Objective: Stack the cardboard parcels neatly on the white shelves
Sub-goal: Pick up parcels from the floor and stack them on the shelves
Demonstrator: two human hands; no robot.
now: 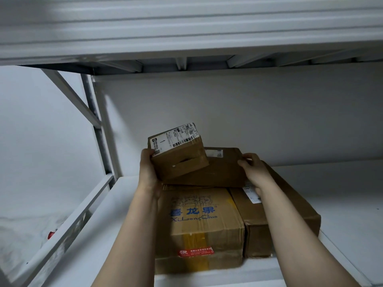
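Front edge of white shelf [352,224] runs across the bottom of view; both bare forearms reach up over it.

Bottom layer, nearest: printed box [199,230] with blue characters and "XiLongGuo" on top, yellow tape and a red sticker on its front face. It stands on the shelf board. Plain brown box [290,210] sits just to its right, sides touching. It is angled slightly, and a white label on its top is partly hidden by the right wrist.

Second layer: flat parcel [223,170] lies across the far part of both lower boxes, skewed relative to them.

Small parcel [182,160], with a white barcode label on top, is tilted. Its near left end is raised and its lower edge rests on the flat parcel.

Left hand [148,168]: grips the small parcel at its left end, thumb on the label corner. Remaining fingers are hidden behind the box.

Right hand [251,168]: holds the right end of the flat parcel, fingers curled over its far corner, thumb on the near edge.

Beyond: plain grey back wall [269,110]. Far left is an upright post [101,131] with a diagonal brace [70,94]. Upper shelf [186,27] is overhead, its underside ribs visible.

Low left, outside the frame rail: a small red item [51,234], too blurred to identify.
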